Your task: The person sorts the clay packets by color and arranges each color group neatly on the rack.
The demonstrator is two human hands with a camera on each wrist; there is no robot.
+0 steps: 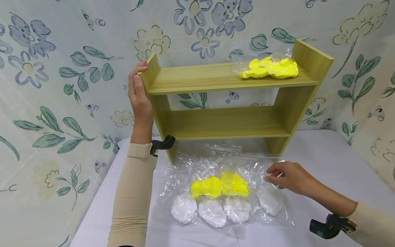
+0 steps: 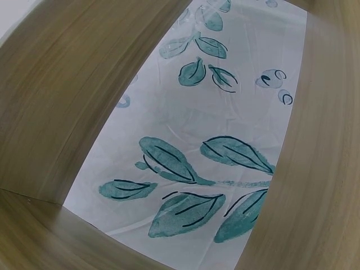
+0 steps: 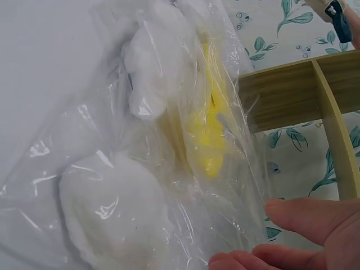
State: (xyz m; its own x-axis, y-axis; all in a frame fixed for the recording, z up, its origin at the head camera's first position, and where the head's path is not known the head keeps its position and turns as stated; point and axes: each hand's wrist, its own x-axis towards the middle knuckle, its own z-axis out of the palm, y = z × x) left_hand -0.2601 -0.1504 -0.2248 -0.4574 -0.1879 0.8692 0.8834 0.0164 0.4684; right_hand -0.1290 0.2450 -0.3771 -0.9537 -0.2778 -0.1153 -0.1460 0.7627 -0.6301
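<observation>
My left hand [image 1: 141, 99] grips the upper left side panel of a small wooden shelf [image 1: 228, 123], with the thumb on its near edge. In the left wrist view only the shelf's boards [image 2: 73, 73] show, and the hand is out of sight. My right hand [image 1: 291, 176] hovers at the right end of several clear plastic bags [image 1: 256, 206]. Its thumb [image 3: 304, 216] and fingers stand apart beside the plastic, with nothing seen between them. White round lumps [image 1: 183, 208] and yellow lumps [image 1: 206, 187] lie inside the bags.
On the shelf's top board lies another clear bag with a yellow lump [image 1: 270, 67], at the right end. A white cloth [image 1: 321, 154] covers the table. Behind the shelf hangs a floral-patterned sheet [image 1: 77, 113].
</observation>
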